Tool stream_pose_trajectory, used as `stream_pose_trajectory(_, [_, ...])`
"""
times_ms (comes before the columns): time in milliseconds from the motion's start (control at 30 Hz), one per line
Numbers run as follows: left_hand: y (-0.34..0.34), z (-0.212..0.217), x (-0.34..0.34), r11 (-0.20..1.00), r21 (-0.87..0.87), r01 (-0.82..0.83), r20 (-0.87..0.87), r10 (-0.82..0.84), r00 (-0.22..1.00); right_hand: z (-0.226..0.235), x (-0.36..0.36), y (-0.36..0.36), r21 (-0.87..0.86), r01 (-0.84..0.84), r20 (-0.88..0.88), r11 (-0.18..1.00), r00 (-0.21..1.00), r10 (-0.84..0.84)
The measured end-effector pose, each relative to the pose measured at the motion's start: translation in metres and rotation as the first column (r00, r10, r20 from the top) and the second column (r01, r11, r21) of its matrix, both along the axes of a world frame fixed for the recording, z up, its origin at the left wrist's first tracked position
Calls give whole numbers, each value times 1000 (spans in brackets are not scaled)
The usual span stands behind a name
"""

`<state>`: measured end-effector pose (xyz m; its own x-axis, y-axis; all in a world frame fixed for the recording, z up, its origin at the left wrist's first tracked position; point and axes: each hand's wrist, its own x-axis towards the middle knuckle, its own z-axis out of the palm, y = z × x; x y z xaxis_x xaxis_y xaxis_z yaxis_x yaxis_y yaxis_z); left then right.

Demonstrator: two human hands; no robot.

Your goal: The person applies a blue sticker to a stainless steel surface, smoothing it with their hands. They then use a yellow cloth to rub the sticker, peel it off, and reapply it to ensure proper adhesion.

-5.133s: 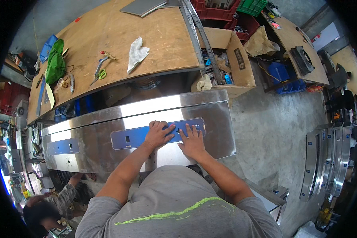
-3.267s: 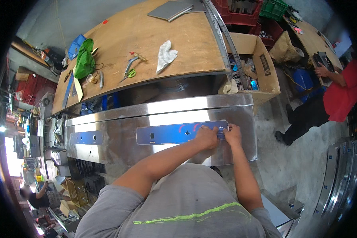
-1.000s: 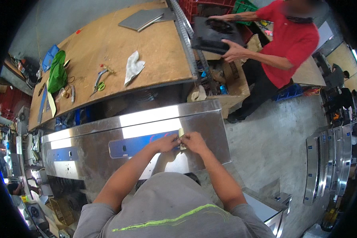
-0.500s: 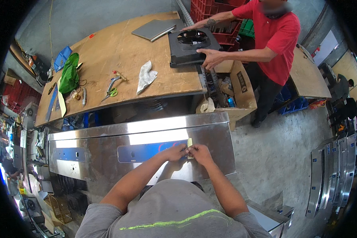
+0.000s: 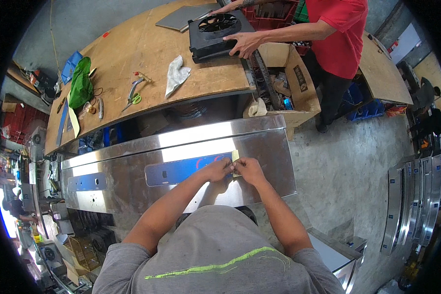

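Note:
A long stainless steel panel (image 5: 269, 147) lies before me, with a blue sticker plate (image 5: 181, 169) on its face. At that plate's right end stands a pale yellow strip (image 5: 235, 155). My left hand (image 5: 217, 170) is closed in a pinch over the plate's right end; what its fingertips hold is hidden. Close beside it, almost touching, my right hand (image 5: 250, 170) pinches the yellow strip from the right. A smaller blue plate (image 5: 87, 182) is on the panel's left part.
Beyond the panel, a wooden table (image 5: 127, 59) carries a white cloth (image 5: 177, 76), green-handled scissors (image 5: 132, 98) and a green bag (image 5: 81, 83). A co-worker in red (image 5: 340, 39) grips a black fan housing (image 5: 220, 36) there. A cardboard box (image 5: 304, 81) stands by the table's right end.
My view has shifted, so the panel and hands sit slightly higher in the picture. The co-worker's fan housing has moved left over the table. My hands keep pinching at the same spot.

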<state>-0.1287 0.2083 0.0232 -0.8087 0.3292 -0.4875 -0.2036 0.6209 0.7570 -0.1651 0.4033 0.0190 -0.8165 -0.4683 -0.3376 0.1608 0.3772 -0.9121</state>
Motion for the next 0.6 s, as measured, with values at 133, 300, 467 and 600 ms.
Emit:
stream_pose_trajectory(133, [-1, -2, 1, 1000, 19, 8, -6, -8, 1000, -5, 1, -1, 8, -3, -33, 1000, 999, 3])
stream_pose_trajectory(300, [-3, -4, 1, 1000, 18, 8, 11, -8, 1000, -5, 2, -3, 10, 8, 9, 1000, 1000, -8])
stream_pose_trajectory(467, [-3, -1, 1, 1000, 8, -3, 26, 2, 1000, -9, 6, -5, 12, 31, -36, 999, 999, -31])
stream_pose_trajectory(600, [-2, 6, 1, 1000, -7, -10, 71, 10, 997, -13, 8, -5, -38, 37, -57, 999, 998, -39])
